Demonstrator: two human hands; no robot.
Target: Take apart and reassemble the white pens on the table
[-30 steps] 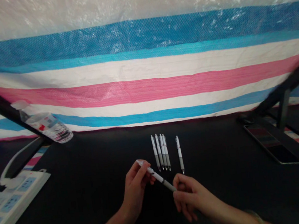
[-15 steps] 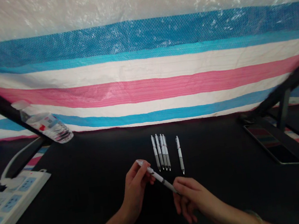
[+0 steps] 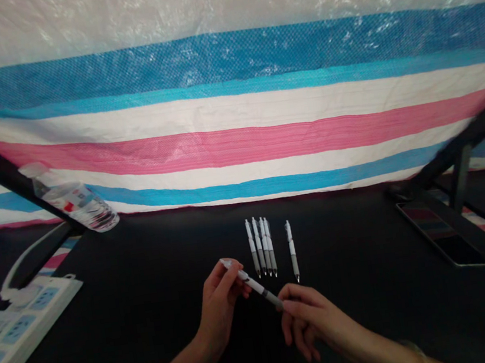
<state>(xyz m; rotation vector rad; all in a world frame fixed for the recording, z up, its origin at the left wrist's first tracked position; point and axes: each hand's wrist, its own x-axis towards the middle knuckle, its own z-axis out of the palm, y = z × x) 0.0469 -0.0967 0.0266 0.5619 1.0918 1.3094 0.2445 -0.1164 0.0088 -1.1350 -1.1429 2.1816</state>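
Note:
A white pen with a grey grip (image 3: 254,284) slants between my two hands over the black table. My left hand (image 3: 219,297) pinches its upper end between thumb and fingers. At its lower grey end, the thumb and index finger of my right hand (image 3: 307,316) are closed on it, hiding the tip; the other fingers curl loosely below. Beyond my hands, several matching pens (image 3: 259,248) lie side by side in a group. One more pen (image 3: 293,252) lies apart, to the right of them.
A white power strip (image 3: 29,328) with a plugged-in cable lies at the left. Behind it a clear plastic bottle (image 3: 80,206) leans near a black bar. A dark phone (image 3: 441,233) lies at the right beside another black support. A striped sheet (image 3: 238,146) hangs behind the table (image 3: 165,239).
The fingertips of my right hand have shifted slightly up and left at the pen's lower end. My left hand and the pens on the table have stayed in place.

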